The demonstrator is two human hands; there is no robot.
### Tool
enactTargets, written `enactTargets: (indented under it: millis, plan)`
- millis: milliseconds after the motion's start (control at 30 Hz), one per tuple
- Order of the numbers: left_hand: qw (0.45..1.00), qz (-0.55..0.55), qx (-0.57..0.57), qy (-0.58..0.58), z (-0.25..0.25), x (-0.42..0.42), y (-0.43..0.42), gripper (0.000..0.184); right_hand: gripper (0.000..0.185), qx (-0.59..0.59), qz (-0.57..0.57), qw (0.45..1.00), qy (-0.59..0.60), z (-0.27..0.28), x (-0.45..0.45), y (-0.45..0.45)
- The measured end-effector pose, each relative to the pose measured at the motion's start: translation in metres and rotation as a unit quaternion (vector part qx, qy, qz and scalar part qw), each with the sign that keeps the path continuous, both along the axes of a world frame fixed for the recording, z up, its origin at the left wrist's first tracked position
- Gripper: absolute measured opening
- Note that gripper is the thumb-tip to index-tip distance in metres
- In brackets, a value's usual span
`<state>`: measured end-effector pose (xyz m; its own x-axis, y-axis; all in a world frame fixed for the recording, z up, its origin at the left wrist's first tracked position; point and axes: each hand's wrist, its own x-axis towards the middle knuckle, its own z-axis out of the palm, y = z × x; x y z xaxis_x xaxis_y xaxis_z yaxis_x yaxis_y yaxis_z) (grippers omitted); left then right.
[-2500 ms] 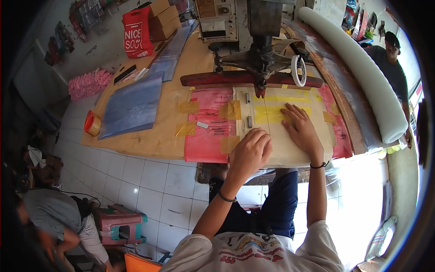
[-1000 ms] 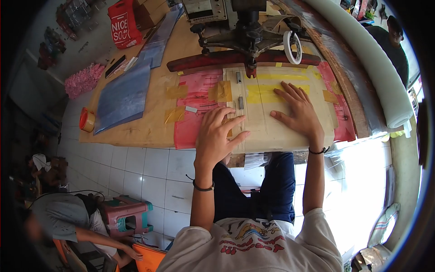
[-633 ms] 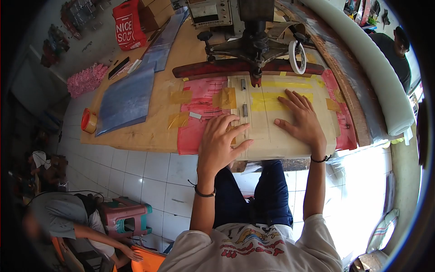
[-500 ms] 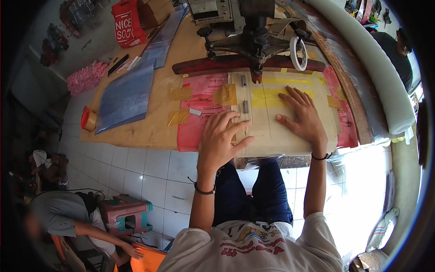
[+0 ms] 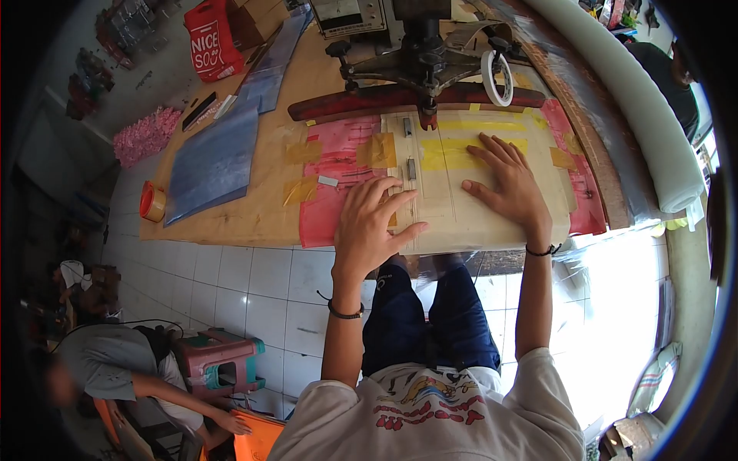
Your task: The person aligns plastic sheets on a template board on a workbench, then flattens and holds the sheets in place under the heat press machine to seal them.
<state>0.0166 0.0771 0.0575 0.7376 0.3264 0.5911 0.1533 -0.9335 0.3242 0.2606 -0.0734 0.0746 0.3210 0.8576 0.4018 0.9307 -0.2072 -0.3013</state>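
My right hand (image 5: 510,187) lies flat with its fingers spread on a pale, see-through plastic sheet (image 5: 450,223), next to strips of yellow tape (image 5: 446,158). At the sheet's left edge rests my left hand (image 5: 370,224), fingers apart and slightly bent, with nothing visible in it. Two small grey metal blocks (image 5: 411,169) sit in a line just beyond its fingertips. Under and beside that hand is a red sheet (image 5: 323,219) patched with brown tape (image 5: 300,191). Beyond both hands stands a press head with a long dark red bar (image 5: 346,104).
A white tape roll (image 5: 496,78) hangs on the press frame. Blue plastic sheets (image 5: 215,165) and an orange tape roll (image 5: 152,201) lie to the left. A long white roll (image 5: 615,92) borders the right side. Another person (image 5: 115,369) bends near a stool (image 5: 223,359) at lower left.
The view has shifted slightly, moving the table a little up and left in the picture. Both hands keep nearly the same places on the sheet.
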Motion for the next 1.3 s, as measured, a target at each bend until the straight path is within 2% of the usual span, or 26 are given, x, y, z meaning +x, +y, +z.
enactTargets:
  millis: [733,1300]
  plan:
    - [1.0,0.003,-0.004,-0.001,0.001,-0.0009,-0.001,0.045,0.063,-0.002,0.005,1.0,0.004,-0.0008,0.0,-0.0015]
    - [1.0,0.003,-0.015,-0.002,0.0018,0.0005,-0.0025,0.041,0.051,0.023,0.003,0.999,0.024,-0.0002,0.0013,-0.0012]
